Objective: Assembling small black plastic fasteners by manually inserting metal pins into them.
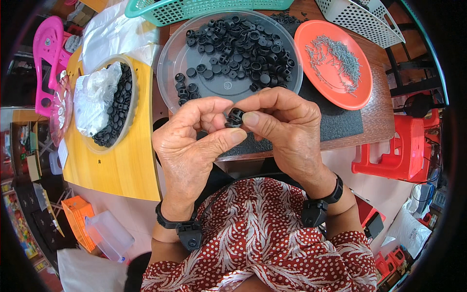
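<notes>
Over the near edge of the table, both hands meet at a small black round plastic part [235,118] with slots or ribs in its side. My left hand [187,138] pinches it from the left, thumb underneath. From the right, my right hand [292,124] grips it with thumb and forefinger. Just beyond the fingers stands a wide clear round tray [168,63] of similar black parts, heaped at the back and right, with a few at the near left. An orange-red plate [357,97] of thin metal pins [343,61] is to the right.
On a yellow table [126,170] at left sits a clear tub [130,131] of black parts with a plastic bag [99,95]. A dark mat [335,124] lies under the tray. Behind are a teal basket [194,12] and a white basket [362,24]. Red stools [399,151] stand at right.
</notes>
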Motion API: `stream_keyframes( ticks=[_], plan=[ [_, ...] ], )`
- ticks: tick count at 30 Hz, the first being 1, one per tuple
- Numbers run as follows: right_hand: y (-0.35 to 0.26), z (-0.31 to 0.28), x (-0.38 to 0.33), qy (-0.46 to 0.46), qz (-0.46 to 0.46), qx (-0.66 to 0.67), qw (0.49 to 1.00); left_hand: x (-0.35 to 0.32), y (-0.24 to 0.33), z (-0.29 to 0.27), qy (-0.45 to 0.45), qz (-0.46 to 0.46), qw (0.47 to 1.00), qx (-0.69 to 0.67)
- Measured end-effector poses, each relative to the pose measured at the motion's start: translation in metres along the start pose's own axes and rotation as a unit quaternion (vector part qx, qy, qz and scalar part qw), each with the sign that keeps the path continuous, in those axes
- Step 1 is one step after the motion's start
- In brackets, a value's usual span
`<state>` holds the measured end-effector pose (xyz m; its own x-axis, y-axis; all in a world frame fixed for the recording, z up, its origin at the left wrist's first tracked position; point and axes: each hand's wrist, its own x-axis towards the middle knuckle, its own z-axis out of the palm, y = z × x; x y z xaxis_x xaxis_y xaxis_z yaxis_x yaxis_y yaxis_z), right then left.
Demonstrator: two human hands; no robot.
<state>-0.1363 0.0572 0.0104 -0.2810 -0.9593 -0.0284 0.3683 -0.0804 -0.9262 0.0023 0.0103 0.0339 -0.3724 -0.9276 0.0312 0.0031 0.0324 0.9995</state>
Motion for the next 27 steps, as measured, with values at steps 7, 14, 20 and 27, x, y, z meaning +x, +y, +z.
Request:
stream_keyframes(
  ticks=[7,14,20,27],
  plan=[
    [0.0005,0.0020,-0.0003,0.006,-0.002,-0.010,1.000,-0.0002,-0.0039,-0.0011,0.009,0.007,0.999,0.041],
    [0.0003,0.0021,-0.0003,-0.007,-0.003,-0.029,1.000,-0.0026,-0.0005,-0.0036,0.008,0.000,0.999,0.040],
    [0.0007,0.0021,0.0013,-0.020,-0.031,-0.053,0.998,-0.0022,0.0014,-0.0067,-0.002,-0.027,0.999,0.017],
    [0.0024,0.0016,0.0014,-0.025,-0.044,-0.076,0.996,-0.0008,0.0034,-0.0079,-0.019,-0.043,0.998,0.041]
  ],
)
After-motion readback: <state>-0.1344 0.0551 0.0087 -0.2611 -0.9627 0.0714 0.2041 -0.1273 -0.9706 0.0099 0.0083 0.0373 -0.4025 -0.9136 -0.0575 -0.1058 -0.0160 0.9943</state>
